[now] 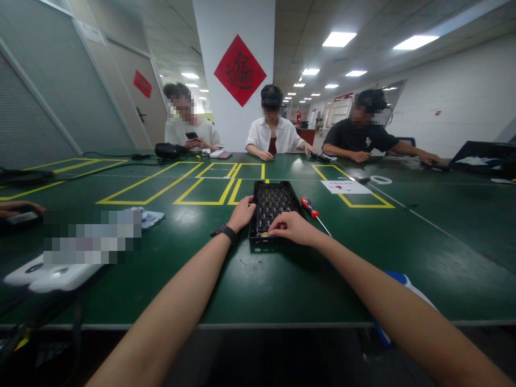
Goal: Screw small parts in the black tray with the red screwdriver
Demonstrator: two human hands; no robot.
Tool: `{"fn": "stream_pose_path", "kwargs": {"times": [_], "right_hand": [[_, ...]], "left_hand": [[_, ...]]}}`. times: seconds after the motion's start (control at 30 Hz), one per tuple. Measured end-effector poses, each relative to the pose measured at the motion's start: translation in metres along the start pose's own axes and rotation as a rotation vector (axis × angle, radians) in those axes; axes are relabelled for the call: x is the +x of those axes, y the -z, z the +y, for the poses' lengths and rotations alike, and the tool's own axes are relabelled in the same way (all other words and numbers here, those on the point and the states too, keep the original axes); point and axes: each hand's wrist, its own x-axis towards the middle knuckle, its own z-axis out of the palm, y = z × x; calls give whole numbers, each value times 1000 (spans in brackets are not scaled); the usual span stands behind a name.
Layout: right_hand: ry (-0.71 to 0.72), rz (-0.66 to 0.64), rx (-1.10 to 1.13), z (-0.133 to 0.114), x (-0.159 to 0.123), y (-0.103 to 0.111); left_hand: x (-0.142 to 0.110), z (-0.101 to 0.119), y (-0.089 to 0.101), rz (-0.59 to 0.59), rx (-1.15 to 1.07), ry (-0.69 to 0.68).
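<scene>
The black box [275, 204] lies on the green table [226, 279]. The left hand [241, 214] grips its left side. The right hand [296, 228] hides the near right corner; I cannot tell if it pinches anything.

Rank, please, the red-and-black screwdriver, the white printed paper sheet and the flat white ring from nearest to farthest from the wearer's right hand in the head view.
1. Red-and-black screwdriver: just right of the right hand.
2. White printed paper sheet: farther right and forward.
3. Flat white ring: past the sheet, farthest right.
</scene>
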Motion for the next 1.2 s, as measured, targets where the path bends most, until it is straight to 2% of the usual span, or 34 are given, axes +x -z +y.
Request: {"fn": "stream_pose_path", "kwargs": {"times": [1.2], "right_hand": [[-13, -4, -12, -5, 0, 3]], "left_hand": [[1, -4, -1, 4, -2, 8]]}}
